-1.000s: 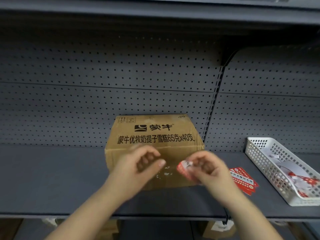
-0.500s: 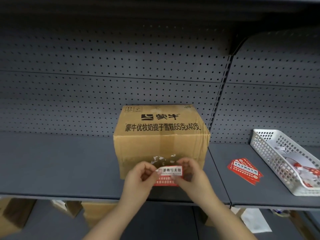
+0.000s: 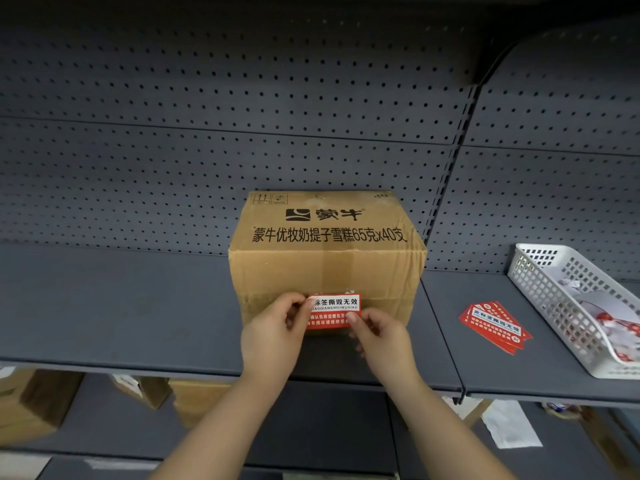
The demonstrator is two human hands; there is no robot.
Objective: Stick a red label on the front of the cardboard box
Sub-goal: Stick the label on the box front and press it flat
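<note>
A: In the head view, where was the box [image 3: 327,258]?

B: It sat on the grey shelf [image 3: 114,306], its back near the pegboard [image 3: 207,133], with black print on its top.

A: And the label [image 3: 334,311]?

B: Low on the box's front, about the middle, red with a white band across its top. It lay flat against the cardboard as far as I could tell.

A: How were the hands placed?

B: The left hand [image 3: 273,336] pinched the label's left edge, thumb over the first characters. The right hand [image 3: 379,336] had its thumb on the label's lower right corner, fingers curled beneath. Both were closed narrowly on the label, in front of the box.

A: What lay to the right of the box?

B: A small stack of red labels [image 3: 495,327] flat on the shelf, well apart from the box. Farther right stood a white basket [image 3: 540,282] holding crumpled paper scraps.

A: Below the box?

B: Other cartons [image 3: 34,403] on a lower shelf, dim and partly hidden.
</note>
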